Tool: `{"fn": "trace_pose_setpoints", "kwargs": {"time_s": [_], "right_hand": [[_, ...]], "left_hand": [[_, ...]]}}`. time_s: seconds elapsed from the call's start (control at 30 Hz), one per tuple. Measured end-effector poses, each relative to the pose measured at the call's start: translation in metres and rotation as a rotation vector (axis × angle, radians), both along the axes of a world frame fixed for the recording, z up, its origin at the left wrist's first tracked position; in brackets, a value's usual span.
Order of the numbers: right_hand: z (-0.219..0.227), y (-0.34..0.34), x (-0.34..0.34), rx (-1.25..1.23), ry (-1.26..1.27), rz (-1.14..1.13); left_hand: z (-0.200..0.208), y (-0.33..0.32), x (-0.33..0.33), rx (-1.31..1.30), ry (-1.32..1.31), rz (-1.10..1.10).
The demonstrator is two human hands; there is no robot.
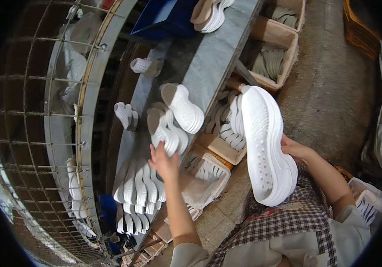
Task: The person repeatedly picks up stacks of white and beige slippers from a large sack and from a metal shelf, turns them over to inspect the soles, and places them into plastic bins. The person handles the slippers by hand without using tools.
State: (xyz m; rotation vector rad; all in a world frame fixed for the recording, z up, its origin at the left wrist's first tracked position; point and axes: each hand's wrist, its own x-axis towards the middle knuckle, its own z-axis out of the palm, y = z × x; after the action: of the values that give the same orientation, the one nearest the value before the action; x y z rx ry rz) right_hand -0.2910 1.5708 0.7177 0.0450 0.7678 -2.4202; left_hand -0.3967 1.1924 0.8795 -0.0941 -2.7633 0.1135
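Raised beside my body is a white shoe sole [262,147], its long face dotted with small holes; at least one more sole edge seems layered behind it. My right hand [292,149] grips it by the side edge, the fingers partly hidden behind. Over the metal bench, my left hand [163,162] has its fingers apart, at the near end of a fanned group of white soles [168,131]. Whether the fingertips touch these soles I cannot tell. Another stack of soles [183,109] lies just beyond, toward the bench's right edge.
Rows of white soles [140,187] cover the near bench [208,58]. A blue bin [162,20] stands at its far end. Lined crates [284,73] holding soles stand along the bench's right side. Wire mesh [31,111] rises on the left; an orange crate [360,31] sits far right.
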Motion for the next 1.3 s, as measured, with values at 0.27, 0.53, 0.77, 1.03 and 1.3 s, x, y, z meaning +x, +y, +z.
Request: {"fn": "trace_pose_setpoints", "kwargs": {"time_s": [0.27, 0.53, 0.77, 1.03, 1.3], "right_hand": [[-0.017, -0.012, -0.023, 0.098, 0.049, -0.053], [-0.044, -0.006, -0.019, 0.094, -0.014, -0.07], [-0.07, 0.008, -0.003, 0.09, -0.02, 0.054], [-0.103, -0.033, -0.004, 0.543, 0.016, -0.065], [-0.105, -0.115, -0.046, 0.675, -0.261, -0.408]], "left_hand": [[0.016, 0.069, 0.097, 1.039, 0.206, -0.41], [-0.008, 0.136, 0.107, 0.746, -0.442, -0.937], [-0.157, 0.146, 0.063, 1.454, -0.733, -0.114], [-0.285, 0.144, 0.035, 1.923, -0.841, 0.013], [-0.37, 0.045, -0.006, 1.352, -0.518, -0.024]]}}
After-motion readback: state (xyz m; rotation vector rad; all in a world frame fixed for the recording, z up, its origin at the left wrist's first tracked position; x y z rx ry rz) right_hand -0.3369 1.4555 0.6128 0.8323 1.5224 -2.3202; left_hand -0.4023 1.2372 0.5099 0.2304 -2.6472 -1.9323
